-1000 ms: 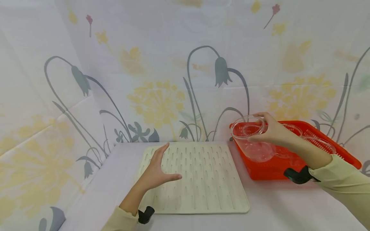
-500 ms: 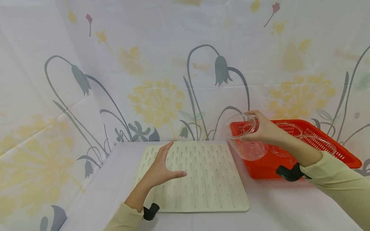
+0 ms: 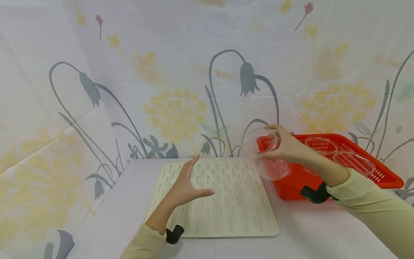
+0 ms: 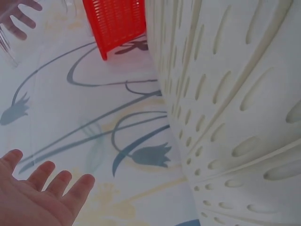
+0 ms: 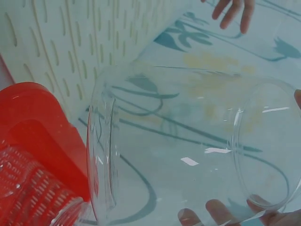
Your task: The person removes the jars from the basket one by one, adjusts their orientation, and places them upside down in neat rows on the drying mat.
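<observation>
And the right forearm blocks part of the red basket! The left hand covers some of the pale mat, both sleeves run out of frame, and the right wrist view clips the clear container!

Two people's-hand grips are showing: one left grip and one right grip. Two black wrist devices are sitting below them. At least three clear vessels are appearing: one held container, one far container and one near container, the last two occupying one red basket at right. One slotted mat is lying on one bench.
</observation>
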`<state>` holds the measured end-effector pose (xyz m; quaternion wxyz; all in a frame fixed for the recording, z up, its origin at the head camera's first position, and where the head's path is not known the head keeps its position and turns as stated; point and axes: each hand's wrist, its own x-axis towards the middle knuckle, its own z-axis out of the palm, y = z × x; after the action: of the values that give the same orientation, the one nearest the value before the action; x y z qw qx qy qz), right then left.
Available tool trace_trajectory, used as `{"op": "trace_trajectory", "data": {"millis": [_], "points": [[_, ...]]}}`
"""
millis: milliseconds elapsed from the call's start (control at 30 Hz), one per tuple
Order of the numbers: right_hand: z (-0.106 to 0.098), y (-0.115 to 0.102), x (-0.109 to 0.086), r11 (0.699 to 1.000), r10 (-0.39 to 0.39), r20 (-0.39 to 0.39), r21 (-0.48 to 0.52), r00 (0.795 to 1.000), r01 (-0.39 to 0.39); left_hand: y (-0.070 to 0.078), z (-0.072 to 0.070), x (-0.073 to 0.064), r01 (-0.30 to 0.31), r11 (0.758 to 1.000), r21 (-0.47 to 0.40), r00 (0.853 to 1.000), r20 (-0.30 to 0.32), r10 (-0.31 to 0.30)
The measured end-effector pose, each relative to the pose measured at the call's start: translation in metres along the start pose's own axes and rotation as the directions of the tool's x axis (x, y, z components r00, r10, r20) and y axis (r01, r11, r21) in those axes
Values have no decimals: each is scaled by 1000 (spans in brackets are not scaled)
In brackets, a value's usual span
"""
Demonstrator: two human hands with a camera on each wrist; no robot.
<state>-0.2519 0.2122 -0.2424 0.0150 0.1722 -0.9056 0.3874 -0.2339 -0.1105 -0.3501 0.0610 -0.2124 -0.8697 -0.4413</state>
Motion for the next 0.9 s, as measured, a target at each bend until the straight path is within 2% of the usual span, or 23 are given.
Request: {"op": "trace_trajectory", "data": {"millis": [400, 767, 867, 900], "points": [[15, -5, 3, 1000, -8, 8, -30, 1000, 8, 4, 7, 6, -2, 999, -36, 1000, -2, 2], [30, -13, 4, 997, -66, 26, -30, 997, 67, 10, 13, 14, -40, 993, -110, 999, 30, 43], [35, -14, 6, 997, -80, 34, -10, 996, 80, 25, 9, 11, -47, 990, -137, 998, 42, 53], [36, -15, 5, 996, -87, 37, -6, 996, 87, 26, 10, 12, -56, 989, -138, 997, 41, 63]]}}
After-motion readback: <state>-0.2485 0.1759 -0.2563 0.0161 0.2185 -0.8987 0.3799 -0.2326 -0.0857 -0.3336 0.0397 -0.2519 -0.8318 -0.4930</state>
